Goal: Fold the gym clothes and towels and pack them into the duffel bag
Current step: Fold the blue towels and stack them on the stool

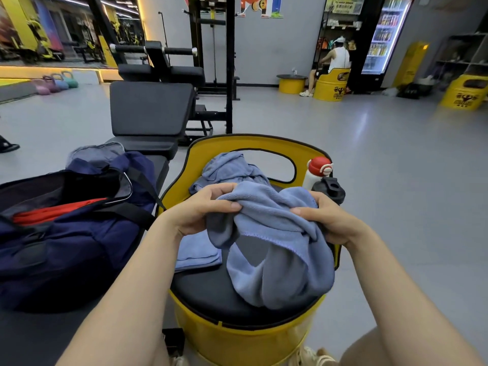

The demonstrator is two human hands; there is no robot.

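Both hands grip one bunched blue towel (pixel 274 244) above the black padded seat of a yellow barrel stool (pixel 237 336). The left hand (pixel 200 215) has fingers and thumb curled round the towel's left upper edge; the right hand (pixel 327 223) pinches its right upper edge, fingers curled into the cloth. The towel's lower part hangs down onto the seat's right half, reaching toward the near edge.

Under the left hand, at the seat's left edge, lies a folded blue cloth (pixel 196 250), flat on the padding. Farther back, against the stool's yellow backrest, a crumpled grey-blue garment (pixel 229 167) sits in a heap. At the seat's far right edge stand a white bottle with a red cap (pixel 315 173) and, just beside it, a black shaker bottle (pixel 330 190).

Left of the stool, a navy duffel bag (pixel 66 241) rests on a black workout bench (pixel 150 112), its top unzipped, with red fabric (pixel 52 211) showing inside. A grey cloth (pixel 95 154) lies at the bag's far end.

Beyond, a grey gym floor (pixel 369 154) stretches to another seated person (pixel 335 62) near a lit drinks fridge (pixel 383 35).
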